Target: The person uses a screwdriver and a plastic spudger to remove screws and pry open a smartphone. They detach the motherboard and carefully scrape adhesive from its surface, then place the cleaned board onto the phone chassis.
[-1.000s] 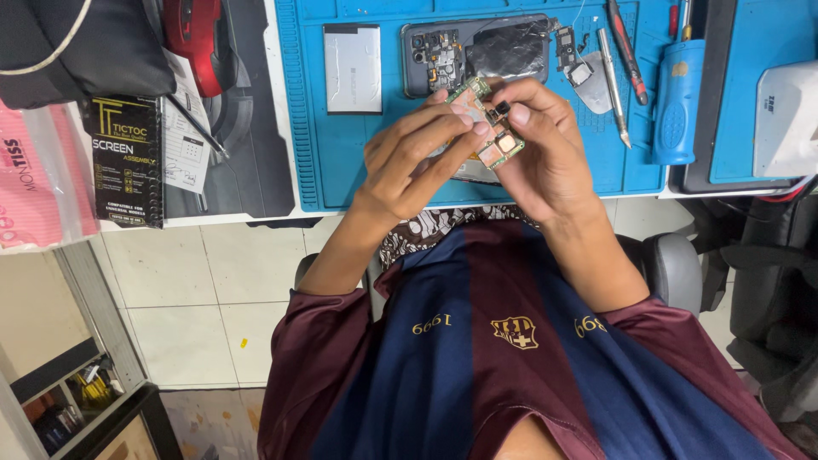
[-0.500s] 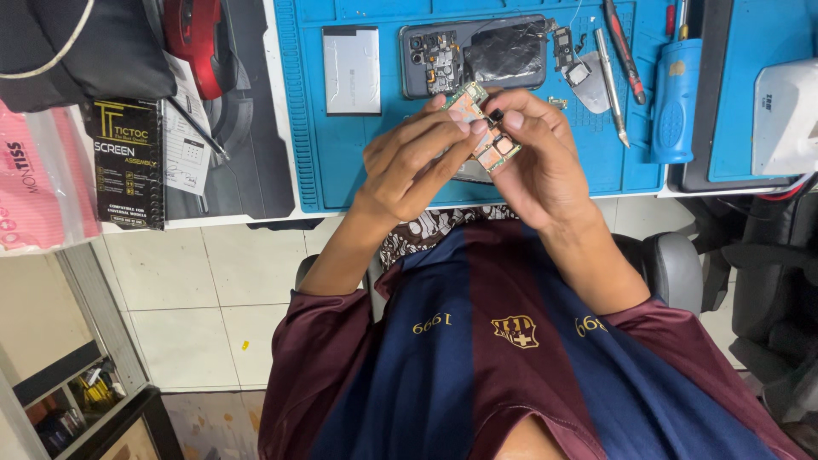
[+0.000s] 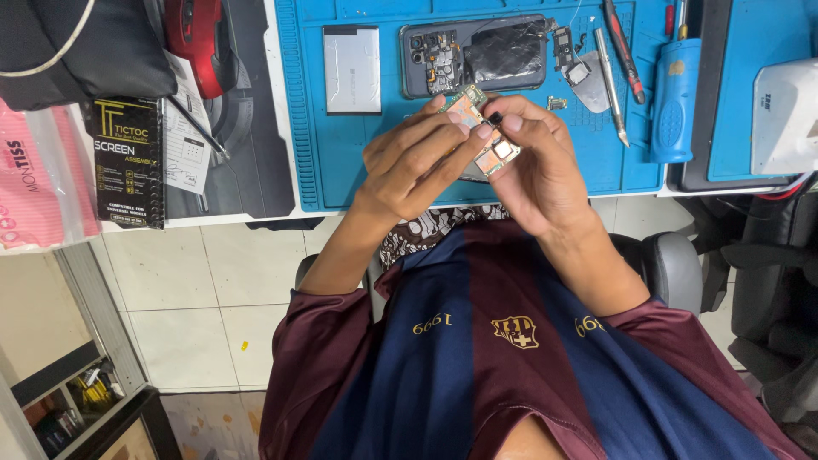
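Two hands, left hand [image 3: 415, 166] and right hand [image 3: 535, 166], both gripping a small circuit board [image 3: 479, 128] above blue mat [image 3: 375, 153], tiled floor [image 3: 196, 307] below.

Light: bright, even, from overhead
Shadows: soft, faint under hands
Glare: mild sheen on blue mat [image 3: 366, 179]
Focus: sharp centre, slight edge distortion

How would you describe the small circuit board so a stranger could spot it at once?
Start at the blue mat. Above its near edge, both hands meet; the board is pinched between them. Unlike the opened phone lying behind, it is small, tan and held up.
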